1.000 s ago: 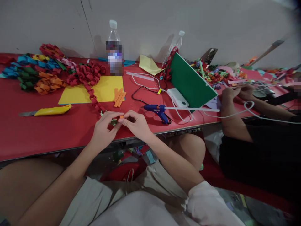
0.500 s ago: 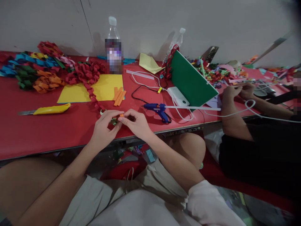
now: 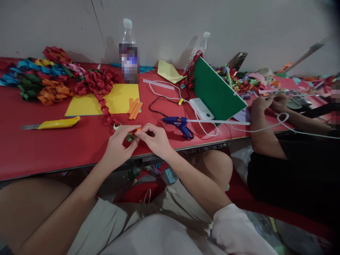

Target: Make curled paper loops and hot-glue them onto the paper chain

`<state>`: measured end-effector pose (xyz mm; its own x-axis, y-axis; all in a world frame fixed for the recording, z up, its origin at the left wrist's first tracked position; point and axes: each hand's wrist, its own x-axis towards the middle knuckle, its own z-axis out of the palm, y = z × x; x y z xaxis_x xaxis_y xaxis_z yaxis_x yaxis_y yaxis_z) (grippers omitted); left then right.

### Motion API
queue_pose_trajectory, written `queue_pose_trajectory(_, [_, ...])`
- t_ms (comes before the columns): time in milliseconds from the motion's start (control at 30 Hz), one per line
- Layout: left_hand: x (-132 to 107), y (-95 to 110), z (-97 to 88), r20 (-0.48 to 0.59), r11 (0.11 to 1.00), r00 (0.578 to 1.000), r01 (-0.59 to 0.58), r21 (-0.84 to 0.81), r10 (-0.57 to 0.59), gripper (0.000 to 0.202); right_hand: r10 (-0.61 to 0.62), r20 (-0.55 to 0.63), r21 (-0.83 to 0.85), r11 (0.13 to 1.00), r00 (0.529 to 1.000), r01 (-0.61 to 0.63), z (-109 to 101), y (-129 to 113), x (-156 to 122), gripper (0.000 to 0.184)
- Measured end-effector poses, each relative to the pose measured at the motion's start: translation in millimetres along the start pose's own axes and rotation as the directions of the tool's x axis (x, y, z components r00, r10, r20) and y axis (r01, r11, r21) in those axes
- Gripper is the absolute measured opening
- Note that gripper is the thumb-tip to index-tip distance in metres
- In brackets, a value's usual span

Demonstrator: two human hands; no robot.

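An orange paper strip (image 3: pixel 139 130) is pinched between the fingertips of my left hand (image 3: pixel 118 143) and my right hand (image 3: pixel 156 140), which meet over the table's front edge. Most of the strip is hidden by my fingers. A green paper link (image 3: pixel 130 137) shows beneath my left fingers. From there a red paper chain (image 3: pixel 103 104) runs back to a heap of red links (image 3: pixel 95 82). Loose orange strips (image 3: pixel 135 109) lie on yellow paper (image 3: pixel 120 94) just behind my hands. Right of my right hand lies a blue glue gun (image 3: pixel 178 123) with a long glue stick in it.
A yellow-handled knife (image 3: pixel 58 123) lies at left, its blade bare. Behind stand a bottle (image 3: pixel 128 35) and coloured chains (image 3: pixel 54 90). A green board (image 3: pixel 212 90) leans beside a white power strip (image 3: pixel 201 109) with cords. At right are a co-worker's hands (image 3: pixel 271 102).
Both hands stay nearly in place, still pinching the orange strip together. The fingertips have shifted only very slightly. Everything else on the table is unmoved.
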<state>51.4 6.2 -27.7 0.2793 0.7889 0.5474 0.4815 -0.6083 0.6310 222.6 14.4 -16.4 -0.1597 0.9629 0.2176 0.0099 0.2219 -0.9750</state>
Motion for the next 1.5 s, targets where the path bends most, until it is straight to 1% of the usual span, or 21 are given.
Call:
queue_pose_trajectory(100, [0,1,-1.2,0.016,1.000,1.000,0.015,-0.005,-0.015,0.034,0.031,0.004,0.034,0.999,0.999,-0.031,1,1,0,0.039])
queue_pose_trajectory(233, [0,1,-1.0,0.023,0.999,0.999,0.040,-0.013,-0.040,0.034,0.055,0.035,0.066,0.996,0.998,-0.057,1,2,0,0.038])
queue_pose_trajectory(467, [1,1,0.0,0.010,0.999,0.999,0.048,-0.014,-0.048,0.032,0.038,0.038,0.102,0.994,0.999,-0.042,1,6,1,0.028])
queue_pose_trajectory(700, [1,1,-0.9,0.006,1.000,1.000,0.028,0.003,-0.028,0.032,0.035,0.046,0.150,0.988,0.998,-0.041,2,4,0,0.026])
queue_pose_trajectory(800, [1,0,-0.2,0.011,1.000,1.000,0.017,0.007,-0.017,0.032,0.018,0.035,0.119,0.993,0.999,-0.022,1,4,0,0.025])
queue_pose_trajectory(967, [1,0,1.2,0.015,1.000,1.000,-0.013,0.012,0.013,0.030,-0.029,-0.001,-0.007,1.000,1.000,0.029,-2,1,0,0.026])
queue_pose_trajectory(1100, [1,-1,1.1,0.011,1.000,1.000,-0.009,0.030,0.009,0.029,-0.014,-0.009,-0.009,1.000,1.000,0.014,-1,-2,0,0.026])
queue_pose_trajectory(1233, [0,-2,1.3,-0.020,0.999,1.000,0.000,0.039,0.000,0.027,0.054,0.028,0.057,0.997,0.998,-0.055,2,-2,2,0.028])
queue_pose_trajectory(1300, [0,-2,1.6,-0.040,0.999,0.999,0.007,0.034,-0.005,0.026,0.082,0.048,0.053,0.995,0.996,-0.084,4,-2,3,0.032])
queue_pose_trajectory(1400, [1,-2,1.1,-0.053,0.999,0.999,-0.004,0.046,0.006,0.026,0.086,0.018,0.006,0.996,0.996,-0.086,7,-1,6,0.040])
queue_pose_trajectory(1500, [0,-2,-1.0,-0.071,0.995,0.997,-0.023,0.094,0.030,0.025,0.052,-0.003,-0.018,0.998,0.999,-0.052,9,0,11,0.047])
